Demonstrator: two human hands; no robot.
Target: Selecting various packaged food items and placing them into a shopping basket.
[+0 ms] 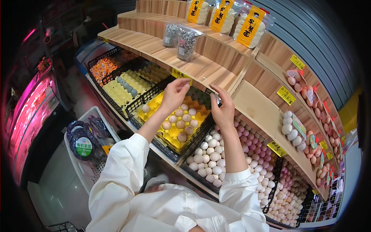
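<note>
My left hand (176, 92) hovers over a yellow egg tray (168, 134), close to the shelf's front edge and a yellow handwritten tag (180, 74). It appears to hold nothing, its thumb a little apart from the fingers. To its right, my right hand (224, 108) is raised with thumb and index finger spread. A small pale object (218, 98) shows behind that thumb; whether I touch it is unclear. Several brown eggs (180, 124) sit in the yellow tray, which lies in a black plastic crate (171, 153). A wooden shelf (216, 65) runs just beyond both hands.
White eggs (214, 156) fill a crate on the right. Clear jars (187, 43) and bagged noodles (249, 29) stand on the shelves; netted eggs (318, 108) line the right side. A white basket (76, 168) with packaged dried seaweed (81, 139) is at left, near a pink-lit display case (32, 124).
</note>
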